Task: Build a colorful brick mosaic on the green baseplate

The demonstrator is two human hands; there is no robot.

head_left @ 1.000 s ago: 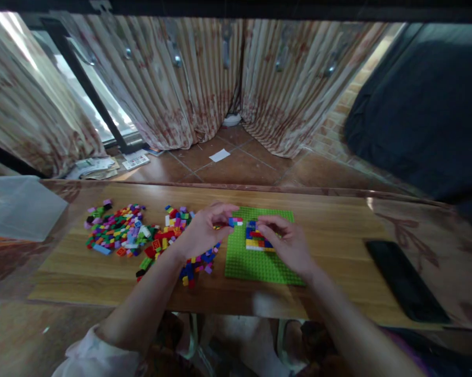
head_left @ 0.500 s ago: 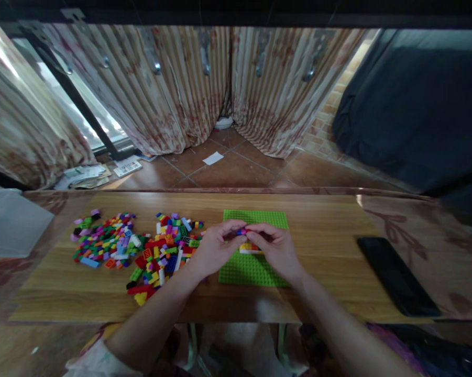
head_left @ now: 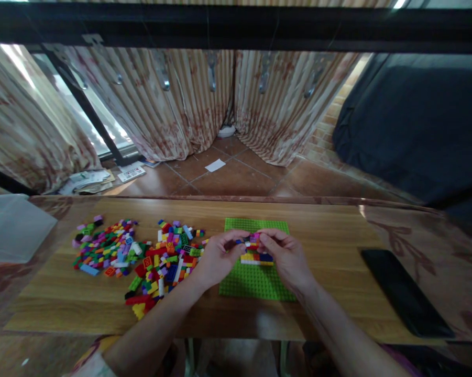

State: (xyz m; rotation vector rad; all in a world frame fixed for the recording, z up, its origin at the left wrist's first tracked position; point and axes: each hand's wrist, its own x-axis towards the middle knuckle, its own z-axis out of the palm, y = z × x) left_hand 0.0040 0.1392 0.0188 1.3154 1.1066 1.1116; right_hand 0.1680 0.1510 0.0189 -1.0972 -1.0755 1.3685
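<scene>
A green studded baseplate [head_left: 241,285] lies on the table, with a low row of toy building bricks [head_left: 256,257] in white, yellow, orange and dark blue on it. My left hand [head_left: 217,260] is closed at the left of this row, its thumb and fingertips pinching a small blue brick [head_left: 238,242]. From the right, my right hand [head_left: 287,257] pinches a small pink brick [head_left: 256,236] just above the row. Red pieces show between the hands. Fingers partly cover these small bricks, so I cannot tell whether they are joined.
Left of the baseplate, loose bricks of many colours form two spread piles [head_left: 173,251] [head_left: 110,246] on the wooden table [head_left: 330,262]. A black phone-like slab [head_left: 406,290] lies at the right end. A translucent plastic box [head_left: 15,228] stands at the far left.
My hands have drawn slightly apart, and more of the brick row now shows between them. The pink brick is now at my right fingertips. The camera has tilted up a little.
</scene>
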